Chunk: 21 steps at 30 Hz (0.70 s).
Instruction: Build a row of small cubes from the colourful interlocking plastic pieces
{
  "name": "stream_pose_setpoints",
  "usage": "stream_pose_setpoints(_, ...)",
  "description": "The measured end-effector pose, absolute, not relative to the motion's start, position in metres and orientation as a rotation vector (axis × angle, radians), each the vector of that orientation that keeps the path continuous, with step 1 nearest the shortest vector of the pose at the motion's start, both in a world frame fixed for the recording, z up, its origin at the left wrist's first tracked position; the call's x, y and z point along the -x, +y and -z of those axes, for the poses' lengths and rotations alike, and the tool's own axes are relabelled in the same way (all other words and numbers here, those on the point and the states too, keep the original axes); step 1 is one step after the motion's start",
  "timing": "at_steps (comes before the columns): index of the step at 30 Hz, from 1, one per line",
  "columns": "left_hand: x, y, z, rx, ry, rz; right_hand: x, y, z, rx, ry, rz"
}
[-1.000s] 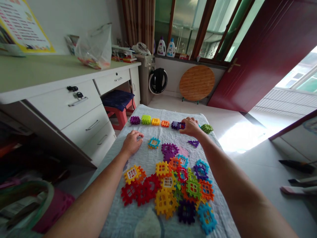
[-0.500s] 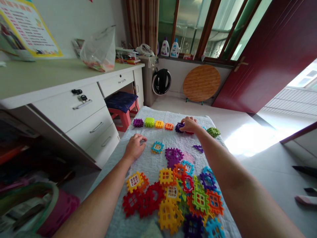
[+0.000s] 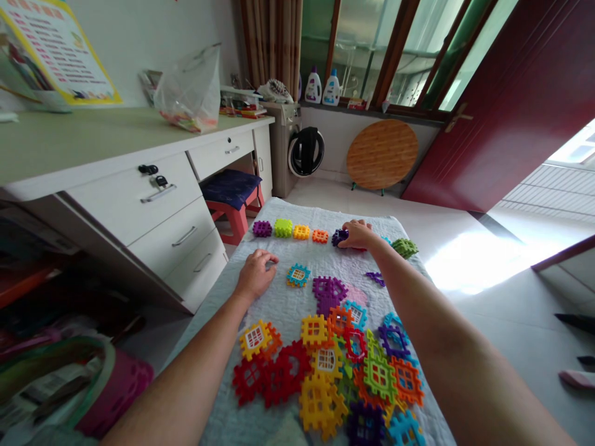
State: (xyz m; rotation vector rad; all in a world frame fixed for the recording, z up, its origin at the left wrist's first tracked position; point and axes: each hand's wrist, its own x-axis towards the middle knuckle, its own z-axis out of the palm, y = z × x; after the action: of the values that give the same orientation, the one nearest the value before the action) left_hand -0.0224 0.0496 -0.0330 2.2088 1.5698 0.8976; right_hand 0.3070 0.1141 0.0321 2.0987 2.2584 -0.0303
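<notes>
A pale quilted mat [image 3: 279, 303] lies on the floor with several bright plastic interlocking tiles [image 3: 325, 365] heaped near me. Along its far edge stands a row of small built cubes: purple [image 3: 262, 228], lime green [image 3: 283, 227], yellow [image 3: 301, 231] and orange [image 3: 320, 236]. My right hand [image 3: 357, 235] reaches to that row, fingers closed on a dark purple block [image 3: 339, 236]. A green block [image 3: 404, 248] sits just right of it. My left hand [image 3: 256, 272] rests on the mat with fingers curled, beside a blue and orange tile [image 3: 298, 274].
A white desk with drawers [image 3: 153, 198] runs along the left, with a red stool [image 3: 230, 195] under it. A washing machine [image 3: 297, 148], a round wooden board [image 3: 382, 154] and a dark red door [image 3: 502, 105] stand behind. Baskets [image 3: 69, 384] crowd the near left floor.
The view has drifted slightly, so everything sits a little lower and to the right. My right hand has closed further over the dark purple block; my left hand stays put.
</notes>
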Motion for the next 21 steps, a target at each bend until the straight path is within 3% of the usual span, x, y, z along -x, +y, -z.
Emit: stream_pose_setpoints(21, 0.022, 0.0492, 0.0323, -2.203, 1.584, -0.885, -0.3053, 0.1135, -0.0334, -2.075, 2.201, 0.014)
